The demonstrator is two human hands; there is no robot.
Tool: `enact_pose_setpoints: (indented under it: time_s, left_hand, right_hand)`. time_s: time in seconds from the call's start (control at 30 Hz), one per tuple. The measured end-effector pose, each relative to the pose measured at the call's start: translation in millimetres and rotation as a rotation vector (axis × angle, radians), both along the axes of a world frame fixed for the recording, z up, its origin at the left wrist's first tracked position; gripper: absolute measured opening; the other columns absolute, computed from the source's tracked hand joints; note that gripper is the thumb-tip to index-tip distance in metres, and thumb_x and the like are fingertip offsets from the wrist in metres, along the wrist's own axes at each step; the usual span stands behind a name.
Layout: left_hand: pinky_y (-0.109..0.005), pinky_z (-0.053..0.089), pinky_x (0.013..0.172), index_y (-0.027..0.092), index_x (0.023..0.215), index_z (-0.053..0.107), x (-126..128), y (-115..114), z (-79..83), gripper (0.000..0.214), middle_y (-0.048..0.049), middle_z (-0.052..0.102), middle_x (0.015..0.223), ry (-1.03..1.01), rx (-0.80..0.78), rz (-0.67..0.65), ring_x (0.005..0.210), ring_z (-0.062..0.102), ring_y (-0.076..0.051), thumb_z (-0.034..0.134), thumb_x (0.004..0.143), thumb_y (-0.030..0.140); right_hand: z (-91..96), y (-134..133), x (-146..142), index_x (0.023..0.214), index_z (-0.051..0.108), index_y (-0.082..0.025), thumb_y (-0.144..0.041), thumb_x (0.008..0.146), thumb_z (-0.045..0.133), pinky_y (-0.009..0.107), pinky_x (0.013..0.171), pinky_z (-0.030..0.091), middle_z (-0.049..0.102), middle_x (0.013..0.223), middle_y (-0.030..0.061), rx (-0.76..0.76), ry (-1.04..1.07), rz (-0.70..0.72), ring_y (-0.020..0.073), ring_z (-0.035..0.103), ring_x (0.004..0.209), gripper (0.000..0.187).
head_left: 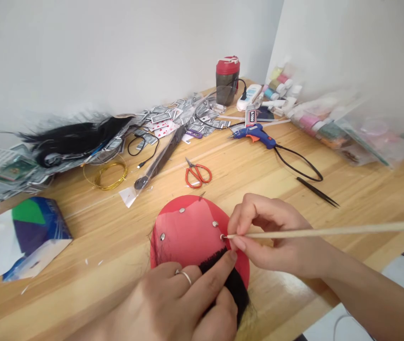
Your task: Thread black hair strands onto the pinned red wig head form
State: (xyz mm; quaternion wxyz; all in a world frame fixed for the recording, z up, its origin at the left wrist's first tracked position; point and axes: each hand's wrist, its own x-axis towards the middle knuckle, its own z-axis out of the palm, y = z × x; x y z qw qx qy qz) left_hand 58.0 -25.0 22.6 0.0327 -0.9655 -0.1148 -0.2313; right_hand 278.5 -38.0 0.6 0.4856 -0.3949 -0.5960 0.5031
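Note:
A red round piece (191,227) with a smooth surface and several small silvery studs (182,210) lies at the front middle of the table. My left hand (187,298), wearing a ring, presses a black hair weft (239,291) against its lower right part; the fingers hide much of the weft. My right hand (276,232) pinches a thin wooden stick (333,231) close to its left end. That tip touches or nearly touches a small pale spot near the red piece's right edge. The stick's other end runs out of view to the right.
Orange-handled scissors (198,174) lie behind the red piece. A blue glue gun (255,135), black tweezers (317,192) and a coil of golden wire (109,174) are around it. Further back stand a red-lidded cup (228,80), scattered cards (162,128) and black hair (81,137).

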Motion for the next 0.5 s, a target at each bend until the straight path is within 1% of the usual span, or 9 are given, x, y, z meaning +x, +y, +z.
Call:
enact_pose_setpoints:
  time_s: [0.1,0.17,0.23,0.33,0.5]
  left_hand:
    - [-0.031,0.038,0.039,0.019,0.082,0.063,0,-1,1.5,0.017,-0.0065,0.077,0.117,0.045,-0.025,0.013,0.045,0.055,-0.010,0.052,0.092,0.010]
    - [-0.031,0.037,0.038,0.019,0.082,0.062,0,-2,0.0,0.014,-0.0062,0.077,0.115,0.023,-0.034,0.011,0.044,0.054,-0.009,0.055,0.091,0.011]
    - [-0.031,0.034,0.036,0.018,0.080,0.061,2,-2,-2.8,0.013,-0.0075,0.078,0.111,-0.032,-0.031,0.012,0.042,0.052,-0.010,0.057,0.091,0.012]
    - [-0.032,0.031,0.036,0.017,0.081,0.059,3,-2,-7.2,0.014,-0.0088,0.079,0.108,-0.081,-0.032,0.019,0.041,0.049,-0.011,0.054,0.089,0.007]
    - [-0.034,0.029,0.040,0.018,0.085,0.059,2,-8,-12.7,0.019,-0.0075,0.077,0.117,-0.085,-0.072,0.065,0.044,0.049,-0.011,0.051,0.086,0.000]
  right_hand:
    - [-2.4,0,-1,0.073,0.049,-0.022,-0.006,0.073,0.064,0.023,0.050,0.039,0.059,0.071,-0.0020,0.022,-0.046,0.025,0.0119,0.052,0.057,0.022]
    - [-4.0,1,-3,0.072,0.048,-0.022,-0.004,0.071,0.061,0.022,0.049,0.036,0.056,0.068,-0.0027,0.009,-0.084,0.048,0.0112,0.049,0.056,0.022]
    - [-5.4,1,-4,0.071,0.049,-0.021,-0.005,0.071,0.061,0.022,0.049,0.037,0.058,0.069,-0.0023,-0.002,-0.102,0.058,0.0109,0.050,0.057,0.021]
    - [-6.6,3,-4,0.071,0.049,-0.021,-0.004,0.071,0.061,0.021,0.052,0.038,0.061,0.071,-0.0017,0.017,-0.105,0.060,0.0106,0.053,0.059,0.020]
    - [-6.2,6,-2,0.070,0.048,-0.021,-0.003,0.070,0.061,0.021,0.051,0.037,0.058,0.072,-0.0021,0.026,-0.108,0.088,0.0104,0.051,0.059,0.021]
